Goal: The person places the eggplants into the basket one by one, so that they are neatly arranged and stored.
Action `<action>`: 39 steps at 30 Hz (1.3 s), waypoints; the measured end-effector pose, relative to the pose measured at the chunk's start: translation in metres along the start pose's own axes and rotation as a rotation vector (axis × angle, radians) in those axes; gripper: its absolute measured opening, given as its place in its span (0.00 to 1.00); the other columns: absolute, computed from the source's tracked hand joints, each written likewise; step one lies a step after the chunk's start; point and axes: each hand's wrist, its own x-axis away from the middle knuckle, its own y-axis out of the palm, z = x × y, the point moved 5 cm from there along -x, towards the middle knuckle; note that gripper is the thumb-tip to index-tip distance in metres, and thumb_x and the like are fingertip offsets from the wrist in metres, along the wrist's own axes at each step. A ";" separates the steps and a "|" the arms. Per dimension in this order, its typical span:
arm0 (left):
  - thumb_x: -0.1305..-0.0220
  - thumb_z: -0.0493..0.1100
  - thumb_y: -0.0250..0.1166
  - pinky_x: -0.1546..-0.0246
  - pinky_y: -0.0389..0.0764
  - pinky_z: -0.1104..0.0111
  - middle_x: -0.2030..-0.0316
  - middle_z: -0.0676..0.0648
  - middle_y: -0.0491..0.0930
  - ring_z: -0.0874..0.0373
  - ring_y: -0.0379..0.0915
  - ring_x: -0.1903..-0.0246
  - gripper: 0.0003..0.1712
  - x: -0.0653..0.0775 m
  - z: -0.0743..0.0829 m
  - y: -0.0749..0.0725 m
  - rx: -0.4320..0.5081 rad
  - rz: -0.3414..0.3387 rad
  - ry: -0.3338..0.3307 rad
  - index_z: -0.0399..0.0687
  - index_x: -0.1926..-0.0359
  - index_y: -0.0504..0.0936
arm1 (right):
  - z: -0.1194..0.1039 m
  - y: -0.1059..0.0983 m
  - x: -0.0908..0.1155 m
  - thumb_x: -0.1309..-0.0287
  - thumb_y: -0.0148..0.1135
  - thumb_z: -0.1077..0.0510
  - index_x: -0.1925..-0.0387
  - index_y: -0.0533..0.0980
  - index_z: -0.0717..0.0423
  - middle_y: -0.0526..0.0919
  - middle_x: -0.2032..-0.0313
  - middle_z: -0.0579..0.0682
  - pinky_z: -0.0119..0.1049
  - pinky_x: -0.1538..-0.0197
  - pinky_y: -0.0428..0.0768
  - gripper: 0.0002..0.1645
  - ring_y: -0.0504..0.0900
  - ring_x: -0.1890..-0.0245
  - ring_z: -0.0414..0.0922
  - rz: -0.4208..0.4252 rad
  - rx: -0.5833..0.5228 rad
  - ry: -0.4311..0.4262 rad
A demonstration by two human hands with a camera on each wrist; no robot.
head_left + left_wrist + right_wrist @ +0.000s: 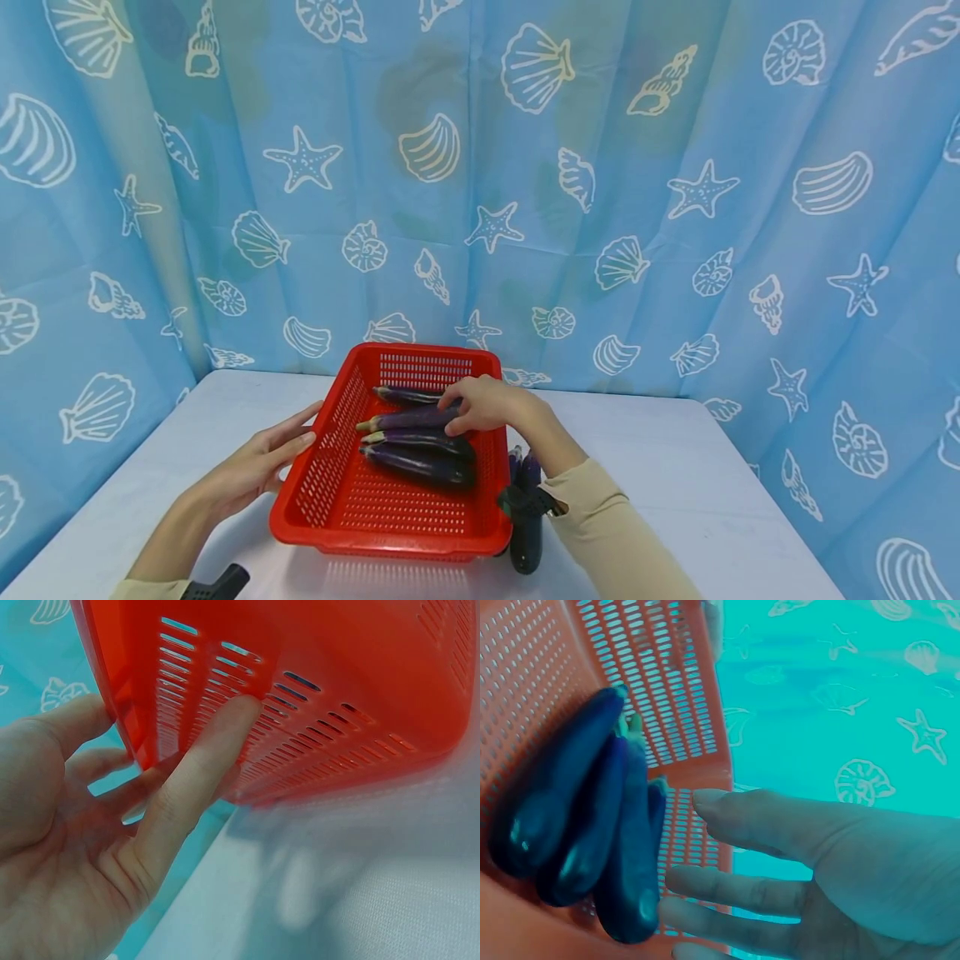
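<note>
Right hand: over the basket's right part (480,404), fingers loosely extended, gripping nothing; fingertips just beside the eggplants, contact uncertain.
Left hand: outside the basket's left wall (255,462), fingers mostly straight and touching it, apparently steadying it.
Eggplants inside: four (427,442), lying roughly side by side in the red basket (382,540), stem ends toward the left.
Eggplants outside: at least two (527,542), beside the basket's right wall, partly hidden by the right forearm; exact count unclear.
Progress: apparently partway, eggplants being divided between basket and table; which way they are going cannot be told.
Table: white-covered (720,500), the basket standing on it.
Room: blue curtain (480,167) behind and at both sides, printed with white shells and starfish.
</note>
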 end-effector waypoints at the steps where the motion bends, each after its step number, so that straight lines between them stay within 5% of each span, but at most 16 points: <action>1: 0.33 0.52 0.49 0.60 0.77 0.46 0.33 0.39 0.55 0.50 0.72 0.47 0.34 0.000 0.000 0.000 0.000 0.000 0.000 0.72 0.31 0.45 | 0.001 -0.002 0.002 0.54 0.68 0.51 0.50 0.75 0.43 0.81 0.56 0.48 0.38 0.57 0.81 0.25 0.78 0.61 0.42 0.007 -0.009 -0.007; 15: 0.33 0.52 0.49 0.60 0.78 0.46 0.33 0.39 0.54 0.51 0.73 0.47 0.34 0.001 0.001 0.000 -0.003 0.009 0.000 0.71 0.31 0.45 | 0.020 -0.012 0.026 0.52 0.67 0.51 0.48 0.74 0.46 0.81 0.60 0.49 0.36 0.63 0.82 0.26 0.78 0.64 0.42 0.068 -0.053 -0.045; 39: 0.33 0.53 0.48 0.60 0.77 0.46 0.33 0.39 0.54 0.51 0.73 0.47 0.33 0.001 0.001 0.001 -0.006 0.011 -0.003 0.72 0.31 0.45 | 0.074 0.007 0.059 0.52 0.66 0.52 0.44 0.70 0.45 0.80 0.55 0.53 0.39 0.63 0.83 0.30 0.80 0.62 0.43 0.156 -0.168 0.029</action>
